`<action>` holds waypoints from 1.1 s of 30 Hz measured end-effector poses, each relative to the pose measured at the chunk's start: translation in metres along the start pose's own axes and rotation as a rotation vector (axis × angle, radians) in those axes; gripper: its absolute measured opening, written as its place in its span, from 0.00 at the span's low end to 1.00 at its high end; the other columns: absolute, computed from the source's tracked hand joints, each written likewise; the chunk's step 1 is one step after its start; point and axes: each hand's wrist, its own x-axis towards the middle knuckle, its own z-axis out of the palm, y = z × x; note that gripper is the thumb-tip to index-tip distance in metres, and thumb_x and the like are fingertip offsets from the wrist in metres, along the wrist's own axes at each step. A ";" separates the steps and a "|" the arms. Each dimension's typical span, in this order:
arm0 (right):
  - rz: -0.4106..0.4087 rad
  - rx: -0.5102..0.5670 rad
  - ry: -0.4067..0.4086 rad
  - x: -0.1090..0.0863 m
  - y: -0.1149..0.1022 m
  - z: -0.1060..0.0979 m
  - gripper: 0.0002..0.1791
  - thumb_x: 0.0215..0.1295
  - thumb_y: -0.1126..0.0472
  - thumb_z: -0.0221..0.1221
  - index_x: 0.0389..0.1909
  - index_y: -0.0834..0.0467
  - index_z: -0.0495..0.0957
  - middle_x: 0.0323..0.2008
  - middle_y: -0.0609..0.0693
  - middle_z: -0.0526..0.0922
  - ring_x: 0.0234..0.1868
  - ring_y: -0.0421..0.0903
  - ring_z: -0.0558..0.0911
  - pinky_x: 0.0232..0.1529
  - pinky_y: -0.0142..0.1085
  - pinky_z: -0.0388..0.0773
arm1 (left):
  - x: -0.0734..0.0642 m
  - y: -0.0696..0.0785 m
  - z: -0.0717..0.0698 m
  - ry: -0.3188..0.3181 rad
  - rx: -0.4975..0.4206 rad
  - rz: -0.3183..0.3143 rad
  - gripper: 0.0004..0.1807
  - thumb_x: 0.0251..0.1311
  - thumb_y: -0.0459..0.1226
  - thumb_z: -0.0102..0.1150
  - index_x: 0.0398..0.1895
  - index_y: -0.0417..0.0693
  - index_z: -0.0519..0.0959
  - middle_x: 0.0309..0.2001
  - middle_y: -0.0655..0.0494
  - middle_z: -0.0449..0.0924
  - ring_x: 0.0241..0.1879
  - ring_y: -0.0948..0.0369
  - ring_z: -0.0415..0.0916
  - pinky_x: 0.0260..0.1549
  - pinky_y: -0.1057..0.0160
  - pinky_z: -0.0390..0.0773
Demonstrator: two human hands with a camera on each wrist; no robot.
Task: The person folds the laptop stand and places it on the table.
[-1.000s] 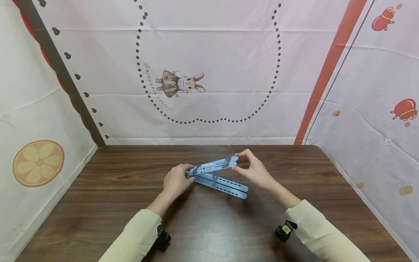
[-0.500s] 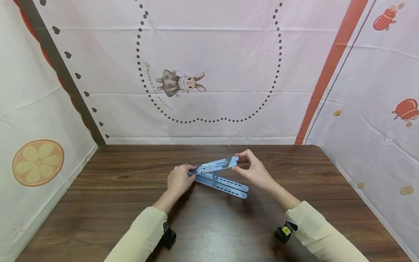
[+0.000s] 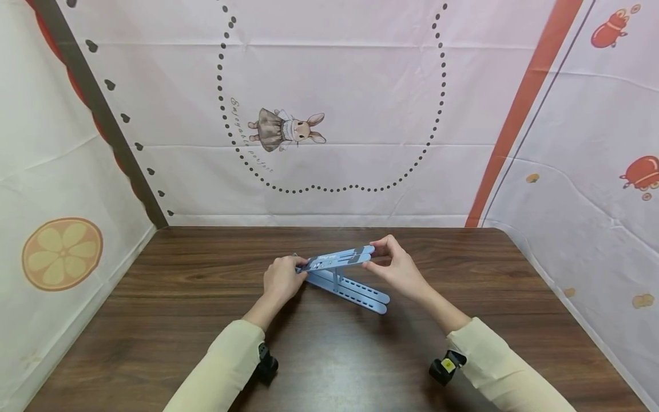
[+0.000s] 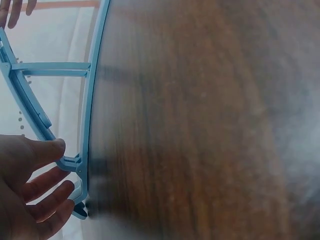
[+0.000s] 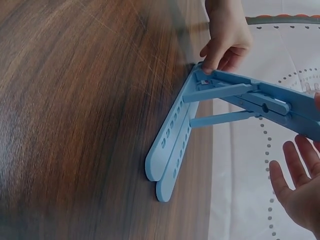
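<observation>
A light blue folding laptop stand (image 3: 355,262) is propped in a wedge on the table. Its slotted lower bars (image 5: 162,157) lie on the wood, close side by side, while support struts (image 5: 215,119) hold up the upper bars. At the hinged left end, my left hand (image 3: 281,280) pinches the stand between thumb and fingers; the left wrist view shows the thumb (image 4: 54,147) on the upper bar. My right hand (image 3: 400,270) holds the raised right end, thumb below and fingers above. In the right wrist view its other fingers (image 5: 295,165) are spread beneath the bar.
The dark wooden table (image 3: 180,320) extends around the stand. Printed cloth (image 3: 360,114) hangs behind it and along both sides. A black wrist camera is strapped at each sleeve (image 3: 221,366).
My left hand has shifted slightly right along the stand's hinged end. The right hand keeps its hold, and the stand's angle looks the same.
</observation>
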 end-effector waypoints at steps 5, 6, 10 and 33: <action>-0.004 -0.007 0.025 0.001 -0.001 0.005 0.22 0.53 0.61 0.65 0.46 0.59 0.66 0.43 0.56 0.78 0.46 0.51 0.79 0.46 0.44 0.78 | 0.004 -0.001 0.000 0.010 -0.003 -0.010 0.13 0.50 0.40 0.66 0.41 0.60 0.84 0.45 0.52 0.82 0.30 0.53 0.80 0.15 0.61 0.69; -0.005 -0.007 0.028 0.002 -0.002 0.006 0.22 0.53 0.61 0.65 0.46 0.59 0.66 0.43 0.55 0.78 0.46 0.51 0.79 0.46 0.45 0.78 | 0.005 -0.002 0.000 0.013 -0.005 -0.012 0.13 0.50 0.40 0.65 0.41 0.60 0.84 0.45 0.51 0.82 0.30 0.53 0.80 0.15 0.61 0.70; -0.025 -0.007 0.044 0.003 -0.004 0.011 0.23 0.53 0.61 0.66 0.45 0.60 0.66 0.43 0.56 0.78 0.46 0.52 0.79 0.48 0.49 0.76 | 0.009 -0.003 0.000 0.022 -0.007 -0.021 0.13 0.51 0.40 0.65 0.42 0.61 0.83 0.45 0.50 0.82 0.28 0.53 0.80 0.13 0.62 0.68; -0.045 -0.085 0.115 0.005 -0.008 0.025 0.23 0.54 0.61 0.65 0.47 0.60 0.66 0.43 0.54 0.78 0.46 0.49 0.79 0.48 0.43 0.76 | 0.024 -0.009 0.001 0.016 -0.019 -0.043 0.13 0.51 0.39 0.65 0.41 0.60 0.84 0.44 0.50 0.82 0.35 0.50 0.81 0.20 0.55 0.74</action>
